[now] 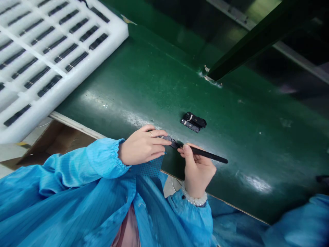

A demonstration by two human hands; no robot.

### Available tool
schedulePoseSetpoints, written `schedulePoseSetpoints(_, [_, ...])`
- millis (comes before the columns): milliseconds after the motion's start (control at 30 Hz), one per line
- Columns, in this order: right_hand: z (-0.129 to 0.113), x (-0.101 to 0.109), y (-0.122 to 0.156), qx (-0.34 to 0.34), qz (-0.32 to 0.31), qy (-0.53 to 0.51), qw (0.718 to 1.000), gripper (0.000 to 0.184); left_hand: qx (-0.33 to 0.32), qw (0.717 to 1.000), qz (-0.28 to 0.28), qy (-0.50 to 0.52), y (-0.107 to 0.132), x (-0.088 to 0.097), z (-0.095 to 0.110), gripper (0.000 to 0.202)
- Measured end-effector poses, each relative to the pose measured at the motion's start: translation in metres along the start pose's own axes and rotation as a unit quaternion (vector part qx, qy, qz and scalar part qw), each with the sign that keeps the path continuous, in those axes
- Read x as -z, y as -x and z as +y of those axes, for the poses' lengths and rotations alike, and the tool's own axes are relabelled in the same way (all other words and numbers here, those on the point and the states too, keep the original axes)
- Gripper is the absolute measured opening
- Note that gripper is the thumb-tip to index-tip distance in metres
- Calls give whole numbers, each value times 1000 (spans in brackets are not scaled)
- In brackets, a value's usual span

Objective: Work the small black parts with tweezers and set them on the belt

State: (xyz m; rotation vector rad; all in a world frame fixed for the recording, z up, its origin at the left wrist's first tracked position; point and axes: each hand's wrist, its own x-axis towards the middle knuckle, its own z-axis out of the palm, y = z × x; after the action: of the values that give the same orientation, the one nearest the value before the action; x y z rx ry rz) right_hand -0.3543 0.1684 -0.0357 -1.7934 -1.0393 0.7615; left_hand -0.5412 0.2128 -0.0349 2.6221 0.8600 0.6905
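Note:
My left hand [144, 145], with a ring on one finger, lies palm down near the front edge of the green table. Its fingertips hold down a small black part [174, 143] with silvery bits; the hand covers some of it. In my right hand [197, 166], thumb and fingers pinch a slim black stick-like tool [212, 156] with a rounded rear end. The tool's front end meets the small black part, though its tip cannot be made out. Just beyond my hands, two similar black parts [193, 121] lie side by side on the table.
A white foam tray [102, 51] with rows of slots holding many black parts stands at the left. A dark post [231, 51] rises from the table's far side. Below the left edge is a cardboard box [59, 137]. A blue sleeve [300, 223] of another person shows at lower right.

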Motion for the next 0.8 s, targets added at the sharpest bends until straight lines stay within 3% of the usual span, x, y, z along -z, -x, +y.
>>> schedulePoseSetpoints(167, [7, 4, 8, 182, -1, 82, 980, 12, 2, 1000, -8, -2, 0, 0, -1, 25])
schedulePoseSetpoints(233, [9, 5, 10, 204, -3, 73, 976, 14, -1, 1000, -4, -1, 0, -1, -2, 24])
schedulePoseSetpoints(367, [13, 6, 11, 151, -1, 24, 988, 15, -2, 1000, 2, 3, -1, -1, -2, 24])
schedulePoseSetpoints(600, [15, 6, 8, 141, -17, 47, 989, 12, -5, 1000, 7, 5, 0, -2, -2, 23])
schedulePoseSetpoints(800, [10, 4, 8, 76, -12, 0, 997, 16, -4, 1000, 3, 2, 0, -3, -2, 22])
